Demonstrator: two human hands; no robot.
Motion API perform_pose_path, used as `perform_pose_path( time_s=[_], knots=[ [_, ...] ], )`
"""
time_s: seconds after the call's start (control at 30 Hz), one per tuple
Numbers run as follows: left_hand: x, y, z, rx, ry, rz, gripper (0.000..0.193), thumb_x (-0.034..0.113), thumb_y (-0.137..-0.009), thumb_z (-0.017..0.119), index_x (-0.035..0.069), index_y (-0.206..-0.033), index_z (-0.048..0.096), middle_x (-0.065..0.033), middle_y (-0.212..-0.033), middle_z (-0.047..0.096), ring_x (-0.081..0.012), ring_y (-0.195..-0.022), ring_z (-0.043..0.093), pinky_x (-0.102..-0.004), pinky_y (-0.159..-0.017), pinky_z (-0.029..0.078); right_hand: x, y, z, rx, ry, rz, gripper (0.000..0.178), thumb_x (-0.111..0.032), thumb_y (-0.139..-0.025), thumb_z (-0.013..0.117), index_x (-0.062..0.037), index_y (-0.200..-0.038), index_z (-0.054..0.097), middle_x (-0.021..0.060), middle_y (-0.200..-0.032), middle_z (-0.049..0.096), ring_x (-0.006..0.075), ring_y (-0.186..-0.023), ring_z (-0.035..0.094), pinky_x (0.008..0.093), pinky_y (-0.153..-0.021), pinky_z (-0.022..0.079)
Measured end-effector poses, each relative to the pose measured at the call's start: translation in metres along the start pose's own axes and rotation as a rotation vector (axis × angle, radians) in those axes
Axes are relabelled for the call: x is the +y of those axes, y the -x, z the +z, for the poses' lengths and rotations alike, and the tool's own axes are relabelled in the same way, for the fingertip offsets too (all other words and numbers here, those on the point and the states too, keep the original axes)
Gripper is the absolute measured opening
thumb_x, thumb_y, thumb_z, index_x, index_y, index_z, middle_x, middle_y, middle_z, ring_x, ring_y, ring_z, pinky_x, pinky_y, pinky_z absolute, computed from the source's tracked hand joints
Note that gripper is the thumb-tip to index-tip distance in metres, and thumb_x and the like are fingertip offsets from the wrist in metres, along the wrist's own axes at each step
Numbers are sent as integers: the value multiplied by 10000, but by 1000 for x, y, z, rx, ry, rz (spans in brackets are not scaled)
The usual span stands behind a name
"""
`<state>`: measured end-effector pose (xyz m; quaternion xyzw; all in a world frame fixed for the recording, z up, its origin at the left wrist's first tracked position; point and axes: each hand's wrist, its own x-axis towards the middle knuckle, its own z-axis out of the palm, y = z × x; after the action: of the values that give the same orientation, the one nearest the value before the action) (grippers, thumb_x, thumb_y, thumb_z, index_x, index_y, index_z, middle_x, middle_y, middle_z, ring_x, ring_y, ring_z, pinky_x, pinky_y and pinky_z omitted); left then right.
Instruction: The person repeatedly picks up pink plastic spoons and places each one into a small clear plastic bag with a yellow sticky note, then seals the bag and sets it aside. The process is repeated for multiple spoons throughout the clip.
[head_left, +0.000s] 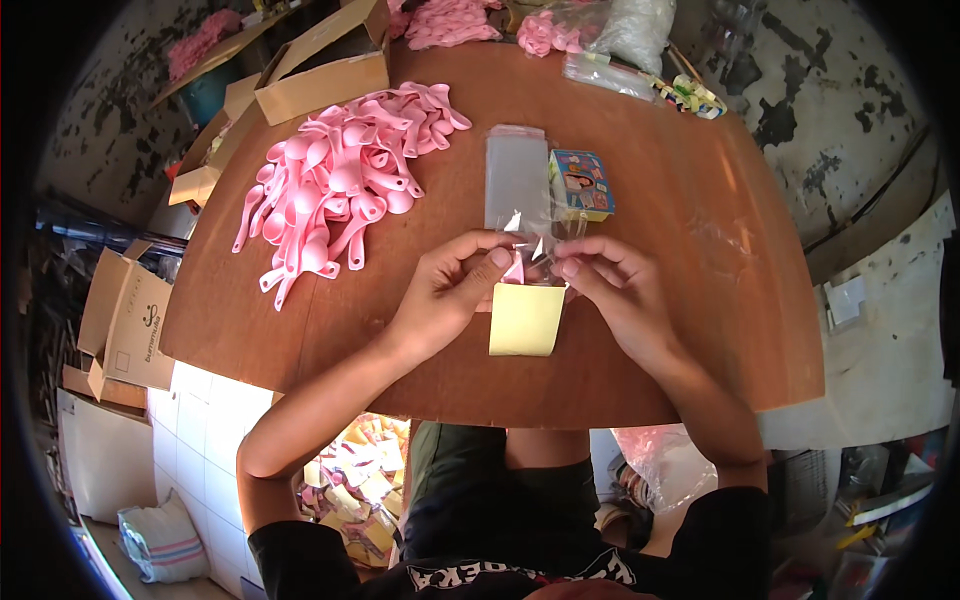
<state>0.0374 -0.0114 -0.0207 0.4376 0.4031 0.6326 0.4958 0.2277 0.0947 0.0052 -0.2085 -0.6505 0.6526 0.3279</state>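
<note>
Between my hands is a clear plastic bag [540, 246] with shiny creases, near the table's front edge. My left hand [462, 278] pinches its left side, thumb against the fingers. Opposite it, my right hand [615, 285] pinches the right side. A plain yellow card [526, 322] hangs below the fingertips, and a bit of a pink spoon [514, 268] shows just above it; whether both are inside the bag I cannot tell. Just beyond lies a stack of flat clear bags [514, 180]. Touching its right side is a small blue and yellow stack of printed cards [583, 183].
A large heap of pink spoons [340, 185] covers the table's left part. Behind it stands an open cardboard box [325, 75]. More pink pieces [450, 22] and plastic packs [610, 75] lie along the far edge. Packed yellow-and-pink items [360, 465] fill a place below the table, at left.
</note>
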Motion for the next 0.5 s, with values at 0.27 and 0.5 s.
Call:
perform_pose_path(
  time_s=[0.27, 0.5],
  knots=[
    [-3, 0, -3, 66, -56, 24, 257, 170, -1036, 522, 22, -1236, 585, -70, -1091, 674, -141, -963, 683, -310, -829, 602, 13, -2, -5, -33, -29, -58, 198, -97, -941, 670, 22, -1098, 657, 82, -941, 695, 115, -798, 643, 271, -704, 536],
    [0, 1, -5, 4, -11, 35, 285, 167, -1031, 531, 37, -1283, 567, -59, -1023, 681, -115, -884, 679, -273, -773, 595, 11, -3, -2, 1, -88, -42, 205, -89, -950, 652, 11, -1129, 656, 94, -964, 704, 123, -825, 649, 279, -726, 551]
  ],
)
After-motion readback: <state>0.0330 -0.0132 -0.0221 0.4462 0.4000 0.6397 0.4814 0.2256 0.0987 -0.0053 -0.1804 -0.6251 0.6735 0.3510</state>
